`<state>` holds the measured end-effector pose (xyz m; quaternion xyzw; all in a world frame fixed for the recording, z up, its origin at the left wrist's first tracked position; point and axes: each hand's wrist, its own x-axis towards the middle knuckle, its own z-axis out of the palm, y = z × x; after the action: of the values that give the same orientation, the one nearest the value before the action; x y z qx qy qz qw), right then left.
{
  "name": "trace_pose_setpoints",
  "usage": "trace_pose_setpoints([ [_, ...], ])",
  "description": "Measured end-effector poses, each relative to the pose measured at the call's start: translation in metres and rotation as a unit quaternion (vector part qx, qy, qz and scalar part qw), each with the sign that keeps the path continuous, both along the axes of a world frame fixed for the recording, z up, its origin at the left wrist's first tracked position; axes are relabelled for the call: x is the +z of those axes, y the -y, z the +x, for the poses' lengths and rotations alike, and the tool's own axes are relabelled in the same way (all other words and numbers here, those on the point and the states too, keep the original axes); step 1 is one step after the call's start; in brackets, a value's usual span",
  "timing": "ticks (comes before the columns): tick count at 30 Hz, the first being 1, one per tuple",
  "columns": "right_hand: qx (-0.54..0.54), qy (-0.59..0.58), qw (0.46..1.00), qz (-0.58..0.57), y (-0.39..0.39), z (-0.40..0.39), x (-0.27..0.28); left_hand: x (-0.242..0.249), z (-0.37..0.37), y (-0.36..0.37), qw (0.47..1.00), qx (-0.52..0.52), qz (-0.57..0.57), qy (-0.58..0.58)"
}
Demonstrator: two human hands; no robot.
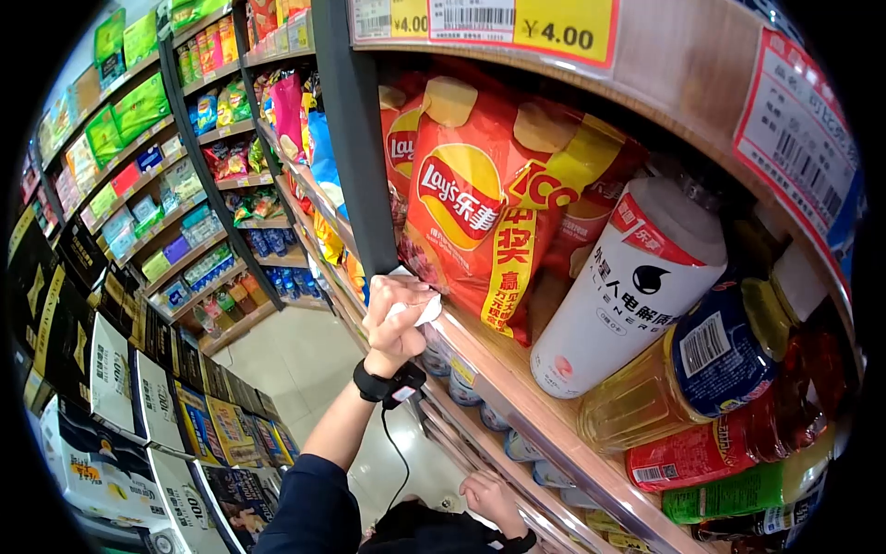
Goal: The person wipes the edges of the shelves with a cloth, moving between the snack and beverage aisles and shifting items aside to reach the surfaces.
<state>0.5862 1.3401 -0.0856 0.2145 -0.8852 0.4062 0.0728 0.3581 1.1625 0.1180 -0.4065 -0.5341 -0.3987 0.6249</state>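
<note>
My left hand (395, 319) is closed on a crumpled white tissue (426, 307), at the front edge of a wooden shelf (480, 343), next to a dark upright post (355, 138). Just beyond it stands a red Lay's chip bag (457, 198) with a yellow strip. A black band with a small device and cable circles that wrist. Lower down, near my body, my right hand (492, 501) has its fingers curled in; whatever may be inside is hidden.
Right of the chips stand a white drink bottle (628, 286), a bottle with a blue label (688, 360) and several others. Price tags (563, 28) line the shelf above. Stacked boxes (120, 369) rise at left beside a tiled floor (277, 355); stocked shelves (157, 185) stand behind.
</note>
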Motion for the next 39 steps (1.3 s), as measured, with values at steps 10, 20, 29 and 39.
trace_pose_setpoints([
  [10,0.002,0.007,1.000,0.012,0.011,-0.020,0.009,0.003,0.016,-0.003,0.996,-0.021,0.018,0.081],
  [20,0.052,-0.035,0.998,0.012,0.107,-0.084,0.025,0.020,-0.022,0.114,0.986,0.153,0.046,0.038],
  [29,0.035,-0.039,0.998,0.032,0.185,-0.123,0.031,0.002,-0.136,0.173,0.969,0.099,0.023,0.225],
  [39,0.028,-0.001,0.999,0.026,0.247,-0.147,0.010,-0.006,-0.182,0.192,0.995,0.071,-0.040,0.064],
])
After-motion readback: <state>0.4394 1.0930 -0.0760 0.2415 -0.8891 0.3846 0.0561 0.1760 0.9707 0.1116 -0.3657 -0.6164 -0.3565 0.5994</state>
